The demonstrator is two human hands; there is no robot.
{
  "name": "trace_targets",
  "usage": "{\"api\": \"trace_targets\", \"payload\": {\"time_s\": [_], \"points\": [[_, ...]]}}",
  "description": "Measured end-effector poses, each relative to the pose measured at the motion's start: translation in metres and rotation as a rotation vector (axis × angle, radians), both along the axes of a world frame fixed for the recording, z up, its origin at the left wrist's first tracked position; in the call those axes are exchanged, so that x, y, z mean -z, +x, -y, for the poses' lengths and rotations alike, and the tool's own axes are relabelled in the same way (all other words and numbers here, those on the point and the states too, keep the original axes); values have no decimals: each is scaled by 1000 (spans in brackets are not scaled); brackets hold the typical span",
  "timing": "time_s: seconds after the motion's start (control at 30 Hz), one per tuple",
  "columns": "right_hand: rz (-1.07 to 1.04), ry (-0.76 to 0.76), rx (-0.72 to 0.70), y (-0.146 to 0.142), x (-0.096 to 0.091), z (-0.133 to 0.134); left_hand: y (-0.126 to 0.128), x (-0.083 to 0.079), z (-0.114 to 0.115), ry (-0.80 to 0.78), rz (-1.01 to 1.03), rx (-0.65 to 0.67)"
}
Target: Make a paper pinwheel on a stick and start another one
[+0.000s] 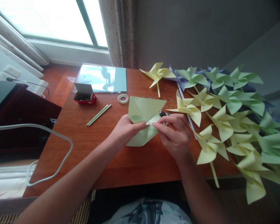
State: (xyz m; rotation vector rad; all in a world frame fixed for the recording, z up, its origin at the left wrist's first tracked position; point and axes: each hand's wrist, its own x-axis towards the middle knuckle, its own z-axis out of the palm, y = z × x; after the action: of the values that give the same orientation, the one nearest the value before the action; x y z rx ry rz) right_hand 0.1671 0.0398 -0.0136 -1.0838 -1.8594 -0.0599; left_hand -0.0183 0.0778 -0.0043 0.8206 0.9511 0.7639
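Above the middle of the wooden table I hold a pale yellow-green paper pinwheel sheet [143, 107], cut and partly folded. My left hand [124, 129] is closed on its left side, the thumb pressing near the centre. With pinched fingertips my right hand [174, 132] grips a folded-in corner of the same sheet, where a small punched hole shows. A dark-handled tool, perhaps scissors [163, 114], lies partly hidden behind the right hand. Two thin paper sticks [99, 115] rest to the left of the sheet.
Finished yellow pinwheels [210, 144] and green pinwheels [238, 101] crowd the right side. A roll of tape [123, 99], an open red box [85, 98] of small dark pieces, and a shiny packet of coloured paper [102, 77] occupy the back left. A white cable [70, 149] loops over the left edge.
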Motion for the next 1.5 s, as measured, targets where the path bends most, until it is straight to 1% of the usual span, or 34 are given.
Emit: {"api": "trace_targets", "payload": {"time_s": [0.23,0.57,0.77,0.9,1.07,1.2,1.3,1.4,1.5], "points": [[33,-33,-6,2,5,0,-1,0,0,9,30,-1],[71,-44,16,1,2,0,0,-1,0,-15,58,-15],[100,-69,18,1,4,0,-2,-1,-2,-13,74,6],[108,-62,13,0,3,-1,-4,0,-3,-1,37,27],[106,-67,14,0,4,-1,-5,-3,-3,17,-56,47],[100,-91,4,1,3,-1,-3,-4,-3,31,-109,10],[56,-138,-31,0,0,2,-1,-3,-3,57,-139,-8],[-64,-185,-57,1,-5,4,-1,-3,-2,88,-167,18],[-225,-184,-9,3,-8,5,0,-3,-1,120,-171,87]]}}
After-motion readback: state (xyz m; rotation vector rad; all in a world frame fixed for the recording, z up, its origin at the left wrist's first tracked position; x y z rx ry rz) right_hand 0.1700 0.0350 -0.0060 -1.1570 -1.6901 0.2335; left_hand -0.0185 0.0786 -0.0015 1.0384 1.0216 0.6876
